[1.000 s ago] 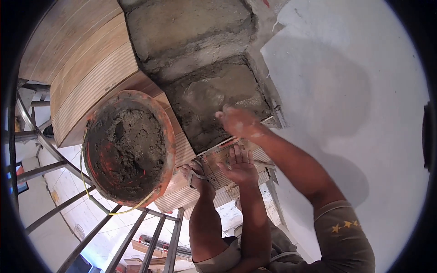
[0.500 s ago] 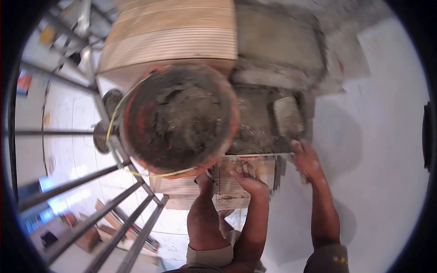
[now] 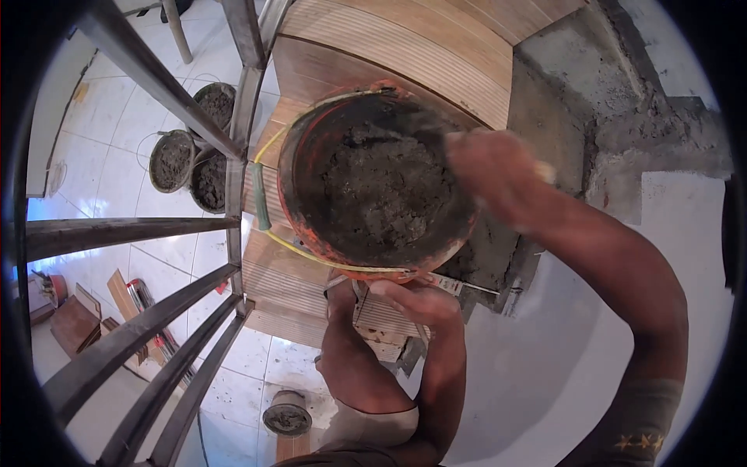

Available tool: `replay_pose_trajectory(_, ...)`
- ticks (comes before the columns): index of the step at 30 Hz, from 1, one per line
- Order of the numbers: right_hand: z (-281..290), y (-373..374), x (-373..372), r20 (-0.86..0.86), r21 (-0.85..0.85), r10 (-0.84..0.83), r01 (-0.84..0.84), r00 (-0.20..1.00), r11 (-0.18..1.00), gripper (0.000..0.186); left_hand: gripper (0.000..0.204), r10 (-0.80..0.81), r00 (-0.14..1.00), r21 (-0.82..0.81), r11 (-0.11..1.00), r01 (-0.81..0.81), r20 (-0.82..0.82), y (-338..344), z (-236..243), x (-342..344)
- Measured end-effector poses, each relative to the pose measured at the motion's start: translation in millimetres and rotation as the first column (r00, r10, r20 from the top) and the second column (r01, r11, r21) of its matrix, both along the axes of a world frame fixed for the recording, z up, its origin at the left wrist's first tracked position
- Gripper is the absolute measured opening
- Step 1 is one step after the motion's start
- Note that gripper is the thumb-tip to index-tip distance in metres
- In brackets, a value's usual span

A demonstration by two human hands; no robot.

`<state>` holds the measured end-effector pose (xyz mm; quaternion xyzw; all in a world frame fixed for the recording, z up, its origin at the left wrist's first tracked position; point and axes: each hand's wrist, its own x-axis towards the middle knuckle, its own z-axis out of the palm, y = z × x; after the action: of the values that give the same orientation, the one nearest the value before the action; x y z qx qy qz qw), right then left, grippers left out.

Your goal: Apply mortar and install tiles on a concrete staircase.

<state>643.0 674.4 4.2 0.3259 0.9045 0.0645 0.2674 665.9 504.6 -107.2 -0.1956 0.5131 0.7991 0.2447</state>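
An orange-rimmed bucket (image 3: 467,233) of grey mortar (image 3: 381,187) stands on the wood-look stair tiles. My right hand (image 3: 498,175) is closed around a trowel's handle at the bucket's right rim. Motion smears the trowel's blade (image 3: 416,124), which is over the mortar at the far side. Just below the bucket's near edge is my left hand (image 3: 420,302), its visible fingers stretched out to the left against or very near the bucket's side. A yellow wire handle with a green grip (image 3: 260,194) hangs round the bucket's left.
Metal railing bars (image 3: 132,237) run along the left. Beyond them, several small mortar buckets (image 3: 171,159) stand on white floor tiles. Wet mortar (image 3: 490,249) covers the step right of the bucket, beside a white wall (image 3: 560,335). A thin pale strip (image 3: 447,283) lies at the step's edge.
My right hand has moved from the mortared step up and left to the bucket, bringing the trowel over its mortar. My left hand now sits close under the bucket's near side. The view has shifted.
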Motion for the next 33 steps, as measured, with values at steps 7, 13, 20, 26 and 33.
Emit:
replay_pose_trajectory(7,-43,0,-18,0.139,-0.305,-0.255,0.287,0.957,0.908,0.02,0.089,-0.204,0.977,-0.336,0.918,0.213,0.062,-5,-13,2)
replay_pose_trajectory(13,-63,-2,-24,0.134,-0.573,-0.322,0.339,0.937,0.746,0.033,0.102,-0.117,0.981,-0.266,0.951,0.155,0.153,-3,-28,9)
replay_pose_trajectory(20,-61,-34,-28,0.11,-0.801,-0.658,0.458,0.745,0.385,0.022,0.09,-0.073,0.997,-0.196,0.978,0.074,0.014,1,-19,-3)
replay_pose_trajectory(26,-34,-38,-6,0.056,-0.899,-0.755,0.363,0.654,0.247,0.015,0.088,-0.149,0.98,-0.211,0.962,0.175,0.133,-8,-2,-8)
replay_pose_trajectory(33,7,-71,69,-0.077,-0.971,-0.949,0.193,0.304,0.141,0.02,0.091,-0.19,0.976,-0.045,0.98,0.196,0.108,-24,-32,16)
